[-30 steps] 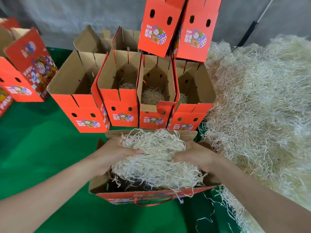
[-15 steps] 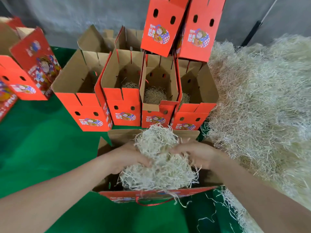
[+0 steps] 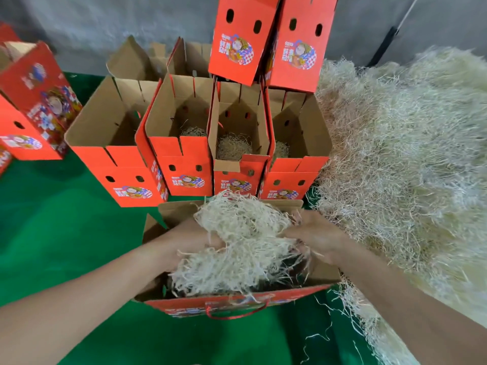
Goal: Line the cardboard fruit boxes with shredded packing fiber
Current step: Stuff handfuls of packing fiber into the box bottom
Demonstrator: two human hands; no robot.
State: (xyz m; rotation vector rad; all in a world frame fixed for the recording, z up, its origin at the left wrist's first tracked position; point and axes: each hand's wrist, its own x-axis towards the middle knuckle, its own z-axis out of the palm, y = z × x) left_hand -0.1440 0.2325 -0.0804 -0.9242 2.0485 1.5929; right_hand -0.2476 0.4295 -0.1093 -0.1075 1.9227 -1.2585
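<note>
An open red-and-brown cardboard fruit box (image 3: 232,304) with a red cord handle stands nearest me on the green mat. A wad of pale shredded fiber (image 3: 245,243) fills its opening and bulges above the far rim. My left hand (image 3: 188,242) grips the wad from the left, its fingertips buried in the strands. On the right side, my right hand (image 3: 317,237) grips the wad with its fingers pushed into it. The box's bottom is hidden under the fiber.
A big pile of loose fiber (image 3: 408,167) covers the right side. Behind the near box stands a row of open boxes (image 3: 181,154), three showing fiber at the bottom. Closed boxes (image 3: 237,40) are stacked above them, and more boxes (image 3: 34,101) sit at the left.
Both hands have moved from the wad's sides towards its middle and bunched it up. The fiber now stands higher over the box's far rim.
</note>
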